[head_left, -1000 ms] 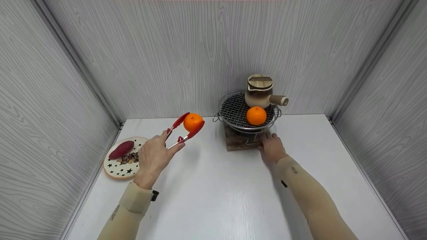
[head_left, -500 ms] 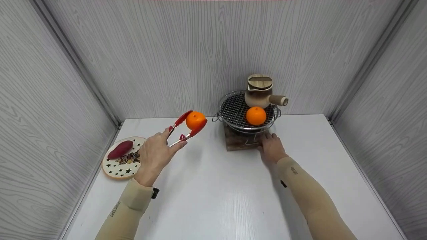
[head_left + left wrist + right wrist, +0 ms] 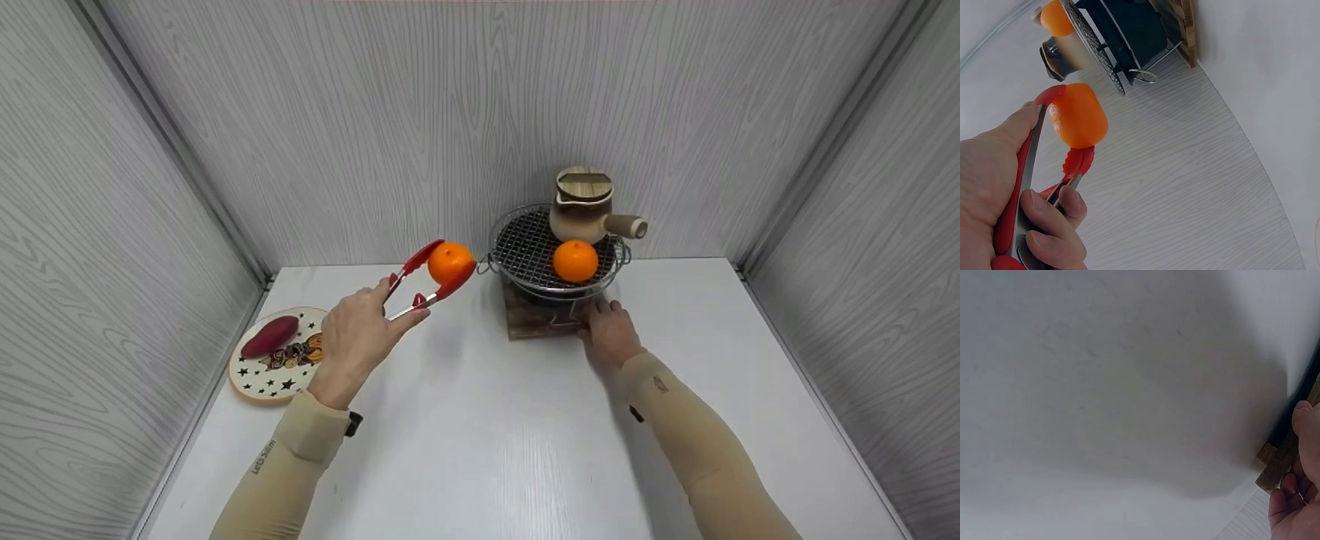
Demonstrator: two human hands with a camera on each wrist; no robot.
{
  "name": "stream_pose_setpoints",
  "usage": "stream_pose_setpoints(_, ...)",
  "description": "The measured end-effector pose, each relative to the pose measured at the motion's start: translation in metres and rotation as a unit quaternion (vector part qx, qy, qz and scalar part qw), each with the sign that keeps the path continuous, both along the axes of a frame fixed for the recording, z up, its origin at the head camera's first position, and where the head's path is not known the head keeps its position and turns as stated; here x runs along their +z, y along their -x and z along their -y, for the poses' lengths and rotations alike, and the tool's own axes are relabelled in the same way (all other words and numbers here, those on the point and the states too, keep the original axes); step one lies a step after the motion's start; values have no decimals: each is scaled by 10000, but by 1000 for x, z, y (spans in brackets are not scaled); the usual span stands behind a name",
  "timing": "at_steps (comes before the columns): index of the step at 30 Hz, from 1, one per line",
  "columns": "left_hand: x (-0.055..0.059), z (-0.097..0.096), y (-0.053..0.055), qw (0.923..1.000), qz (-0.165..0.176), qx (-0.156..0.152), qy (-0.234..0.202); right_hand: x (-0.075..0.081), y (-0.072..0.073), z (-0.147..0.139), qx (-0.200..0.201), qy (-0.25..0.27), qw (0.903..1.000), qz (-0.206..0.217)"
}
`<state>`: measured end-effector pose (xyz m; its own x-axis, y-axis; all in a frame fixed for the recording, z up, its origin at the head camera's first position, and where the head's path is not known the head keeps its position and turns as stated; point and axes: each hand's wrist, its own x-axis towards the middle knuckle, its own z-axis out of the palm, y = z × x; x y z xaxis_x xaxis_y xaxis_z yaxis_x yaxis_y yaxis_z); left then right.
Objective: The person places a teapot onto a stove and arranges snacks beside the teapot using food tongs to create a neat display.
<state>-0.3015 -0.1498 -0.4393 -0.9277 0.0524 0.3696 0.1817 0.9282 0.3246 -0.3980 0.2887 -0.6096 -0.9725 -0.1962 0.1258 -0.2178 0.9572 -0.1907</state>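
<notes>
My left hand [image 3: 358, 334] grips a pair of red-tipped tongs [image 3: 454, 282], which squeeze an orange [image 3: 448, 262] in the air left of the grill. Up close in the left wrist view, the orange [image 3: 1079, 116] sits between both red tips. A round wire-mesh grill [image 3: 520, 244] stands on a wooden base [image 3: 528, 321]. My right hand [image 3: 613, 334] holds that base at its front right corner; the right wrist view shows thumb and fingers on either side of the wooden edge [image 3: 1278, 468]. On the mesh, a second orange [image 3: 575, 261] lies before a lidded pot [image 3: 579, 219].
A star-patterned plate [image 3: 259, 385] with a purple sweet potato [image 3: 271, 337] is at the left, partly behind my left hand. The pot's side handle [image 3: 624, 225] juts right past the grill's rim. Grey wood-grain panels [image 3: 375, 135] enclose the white table [image 3: 480, 450].
My left hand has carried the tongs and orange right and slightly farther away, nearer the grill's left wire handle. My right hand stays on the wooden base.
</notes>
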Motion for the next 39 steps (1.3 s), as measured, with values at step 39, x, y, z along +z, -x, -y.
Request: stream_pose_setpoints(39, 16, -42, 28, 9986, -82, -484, -205, -2, -3, -2, 96, 122, 9998, -159)
